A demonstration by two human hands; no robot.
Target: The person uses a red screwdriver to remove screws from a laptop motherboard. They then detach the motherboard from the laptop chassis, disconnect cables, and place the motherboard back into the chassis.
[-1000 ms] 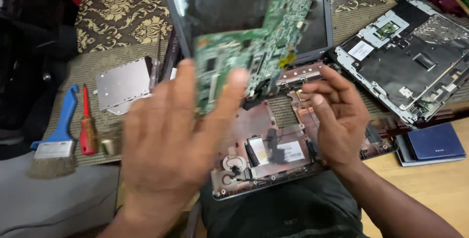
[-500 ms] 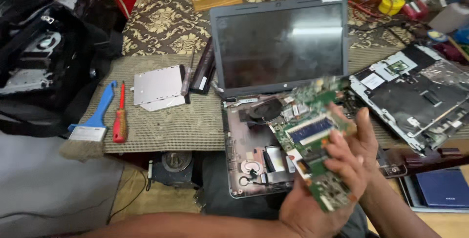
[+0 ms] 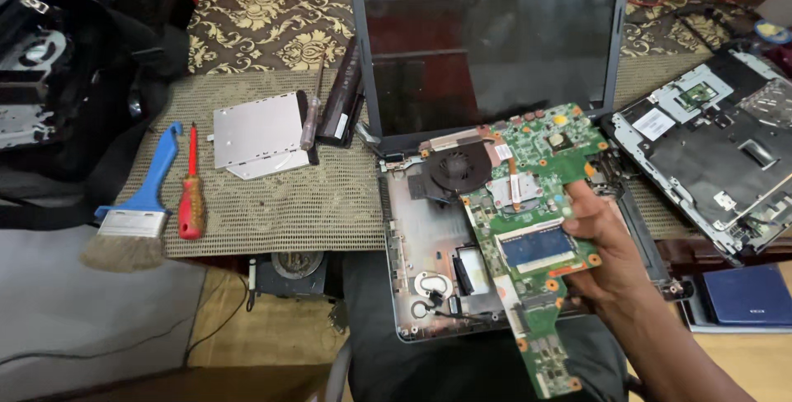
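Observation:
My right hand grips the right edge of a green laptop motherboard and holds it flat above the opened laptop base. A black fan with copper piping sits at the board's upper left corner. The laptop's dark screen stands upright behind the base. My left hand is out of view.
On the woven mat lie a blue-handled brush, a red screwdriver, a silver drive, a second screwdriver and a black battery. A laptop cover rests at right, a blue book below it, a black bag at left.
My left hand has left the view. The motherboard came down from in front of the screen to lie level over the base, held by the right hand alone.

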